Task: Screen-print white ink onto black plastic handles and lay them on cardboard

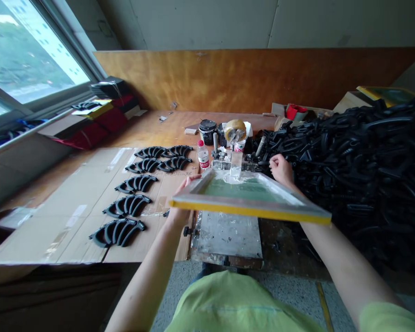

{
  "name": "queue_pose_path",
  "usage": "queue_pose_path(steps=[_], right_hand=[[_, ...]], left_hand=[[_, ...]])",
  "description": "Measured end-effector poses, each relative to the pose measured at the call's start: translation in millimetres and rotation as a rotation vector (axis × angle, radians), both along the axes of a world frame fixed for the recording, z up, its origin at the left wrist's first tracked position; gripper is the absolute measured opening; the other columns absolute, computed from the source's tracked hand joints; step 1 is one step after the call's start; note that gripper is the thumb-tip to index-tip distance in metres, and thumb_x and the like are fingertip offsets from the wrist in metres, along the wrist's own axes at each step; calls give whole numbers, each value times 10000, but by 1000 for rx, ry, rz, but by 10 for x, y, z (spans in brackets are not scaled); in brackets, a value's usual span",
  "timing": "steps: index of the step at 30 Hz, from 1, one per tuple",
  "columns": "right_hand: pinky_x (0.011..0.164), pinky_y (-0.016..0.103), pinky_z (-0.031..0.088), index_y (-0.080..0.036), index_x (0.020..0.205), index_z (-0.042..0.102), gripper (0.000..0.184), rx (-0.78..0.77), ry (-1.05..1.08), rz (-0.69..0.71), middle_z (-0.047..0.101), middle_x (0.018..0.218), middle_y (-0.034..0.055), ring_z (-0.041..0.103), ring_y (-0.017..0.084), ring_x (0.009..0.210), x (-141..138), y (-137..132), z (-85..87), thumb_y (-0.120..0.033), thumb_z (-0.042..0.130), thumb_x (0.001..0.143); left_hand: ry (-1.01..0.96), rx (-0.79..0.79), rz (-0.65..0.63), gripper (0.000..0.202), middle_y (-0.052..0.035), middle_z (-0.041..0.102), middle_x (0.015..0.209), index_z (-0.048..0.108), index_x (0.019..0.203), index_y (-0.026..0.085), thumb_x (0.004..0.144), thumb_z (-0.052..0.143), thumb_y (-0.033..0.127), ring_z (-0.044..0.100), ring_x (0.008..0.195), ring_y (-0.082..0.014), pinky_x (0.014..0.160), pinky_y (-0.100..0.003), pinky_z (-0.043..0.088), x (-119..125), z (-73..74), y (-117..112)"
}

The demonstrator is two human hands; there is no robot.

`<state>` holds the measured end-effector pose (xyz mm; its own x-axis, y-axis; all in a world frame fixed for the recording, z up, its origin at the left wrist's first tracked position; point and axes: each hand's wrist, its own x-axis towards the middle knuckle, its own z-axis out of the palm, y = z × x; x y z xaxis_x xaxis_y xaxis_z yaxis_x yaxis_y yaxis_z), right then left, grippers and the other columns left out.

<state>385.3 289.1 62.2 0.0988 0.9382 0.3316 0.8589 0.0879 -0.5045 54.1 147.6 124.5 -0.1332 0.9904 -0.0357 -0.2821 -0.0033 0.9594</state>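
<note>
A screen printing frame (249,210) with a yellow front edge and green mesh is tilted up in front of me, held at the back by a metal hinge clamp (235,163). My left hand (185,185) is closed at the frame's left rail, partly hidden by it. Beyond the right rail, my right hand (281,168) has curled fingers beside a heap of black plastic parts (352,161). Whether anything small is in those fingers is hidden. Under the frame lies a flat metal printing plate (228,235).
Several curved black parts (119,232) lie in rows on cardboard (65,230) at left. Behind the frame stand a red-capped bottle (203,156), a dark tub (207,131) and a tape roll (235,130). Red boxes (103,122) line the window side.
</note>
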Motion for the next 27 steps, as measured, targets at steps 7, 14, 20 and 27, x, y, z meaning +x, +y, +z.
queue_pose_path(steps=[7, 14, 20, 27], right_hand=[[820, 337, 426, -209, 1010, 641, 231, -219, -202, 499, 643, 941, 63, 567, 213, 912, -361, -743, -602, -315, 660, 806], [837, 326, 410, -194, 1017, 655, 175, -10, -316, 752, 610, 886, 62, 512, 200, 940, -1078, -1494, -304, -265, 551, 896], [833, 313, 405, -239, 1077, 653, 337, -140, -451, 556, 639, 1000, 60, 526, 184, 964, -218, -1377, -92, -58, 449, 880], [871, 374, 350, -245, 883, 699, 206, -433, -718, 265, 682, 959, 59, 544, 234, 1009, 1221, -960, -101, -118, 562, 795]], left_hand=[[-158, -123, 77, 465, -38, 673, 866, 534, 1179, 193, 831, 549, 502, 624, 658, -110, 524, -190, 477, 288, -84, 108], [-244, -676, -254, 421, -118, 706, 955, 585, 1041, 144, 872, 498, 519, 687, 754, -187, 522, -247, 527, 634, -887, -640], [20, -786, 196, 341, -84, 695, 723, 615, 785, 118, 893, 457, 400, 638, 558, -135, 462, -200, 477, -444, -1527, -890], [474, -971, 273, 387, -81, 600, 519, 534, 704, 153, 888, 370, 450, 575, 474, -187, 463, -281, 485, -1288, -2023, -819]])
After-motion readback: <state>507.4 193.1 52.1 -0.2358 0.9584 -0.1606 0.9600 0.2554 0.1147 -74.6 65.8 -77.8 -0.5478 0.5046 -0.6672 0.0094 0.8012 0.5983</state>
